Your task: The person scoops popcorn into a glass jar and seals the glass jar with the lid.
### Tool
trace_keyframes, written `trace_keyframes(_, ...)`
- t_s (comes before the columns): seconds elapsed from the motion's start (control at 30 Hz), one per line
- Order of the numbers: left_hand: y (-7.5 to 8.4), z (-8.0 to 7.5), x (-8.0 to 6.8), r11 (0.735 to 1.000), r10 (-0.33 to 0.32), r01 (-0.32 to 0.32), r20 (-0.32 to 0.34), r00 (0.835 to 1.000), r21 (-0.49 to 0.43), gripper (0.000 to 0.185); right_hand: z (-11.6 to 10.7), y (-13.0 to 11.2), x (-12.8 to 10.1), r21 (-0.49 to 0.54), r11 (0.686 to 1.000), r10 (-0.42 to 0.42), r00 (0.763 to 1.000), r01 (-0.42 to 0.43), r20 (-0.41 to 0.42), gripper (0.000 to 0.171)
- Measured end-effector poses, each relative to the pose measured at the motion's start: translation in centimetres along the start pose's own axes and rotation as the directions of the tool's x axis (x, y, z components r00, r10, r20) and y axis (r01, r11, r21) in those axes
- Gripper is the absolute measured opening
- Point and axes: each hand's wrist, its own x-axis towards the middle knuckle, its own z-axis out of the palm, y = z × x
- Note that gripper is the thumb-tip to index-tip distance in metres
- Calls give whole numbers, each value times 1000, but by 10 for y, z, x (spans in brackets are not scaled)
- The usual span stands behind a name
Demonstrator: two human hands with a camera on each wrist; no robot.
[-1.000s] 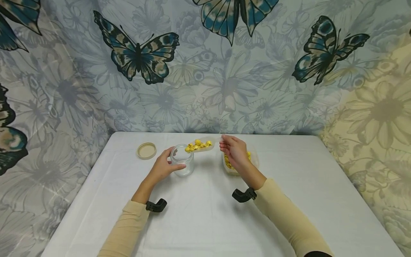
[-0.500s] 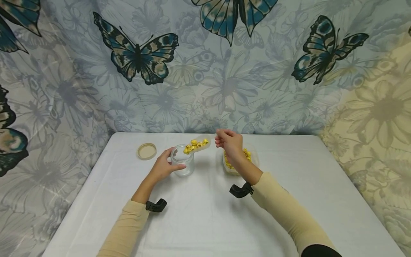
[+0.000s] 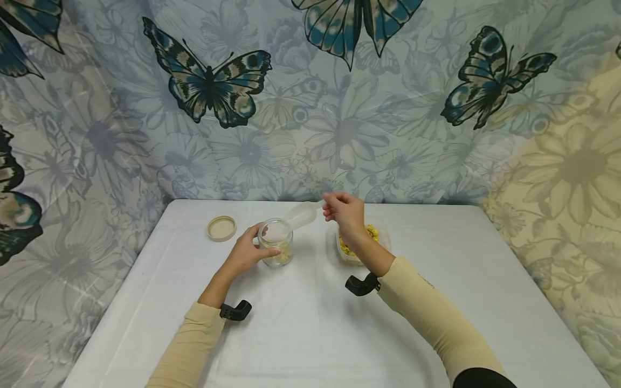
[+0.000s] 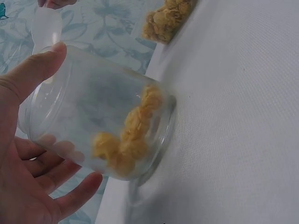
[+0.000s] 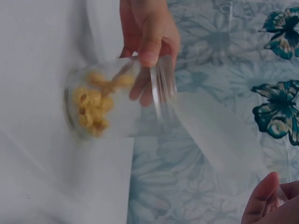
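My left hand (image 3: 245,252) grips a clear jar (image 3: 283,243) near its mouth, thumb on one side and fingers on the other. The jar stands upright on the table. Several yellow popcorn pieces (image 4: 133,140) lie at its bottom. My right hand (image 3: 348,216) pinches the thin handle of a translucent plastic scoop (image 3: 302,214). The scoop is bare and slopes down to the left, its tip at the jar's mouth. In the right wrist view the scoop's bowl (image 5: 222,133) shows beside the rim, and the right fingers (image 5: 266,196) hold its handle.
Below my right forearm, partly hidden by it, stands a clear tub (image 3: 353,260) with more popcorn (image 3: 372,231). A round beige-rimmed lid (image 3: 221,228) lies left of the jar. A white cloth (image 3: 310,334) covers the table, and a butterfly-print curtain (image 3: 339,134) hangs behind.
The popcorn has gone from the scoop into the jar. My right hand has moved slightly left and up, tipping the scoop at the mouth. The left hand stays put.
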Motion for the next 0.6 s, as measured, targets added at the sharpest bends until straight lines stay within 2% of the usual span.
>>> trace_keyframes(0.27,0,1,-1,1000,3,-3,-6,1000,-4,85,-6,1,2,-27,999,18,1000,-19,-21,18)
trace_keyframes(0.6,-1,2,-1,1000,-13,13,-6,1000,-12,84,-14,4,3,52,998,38,999,-39,11,20)
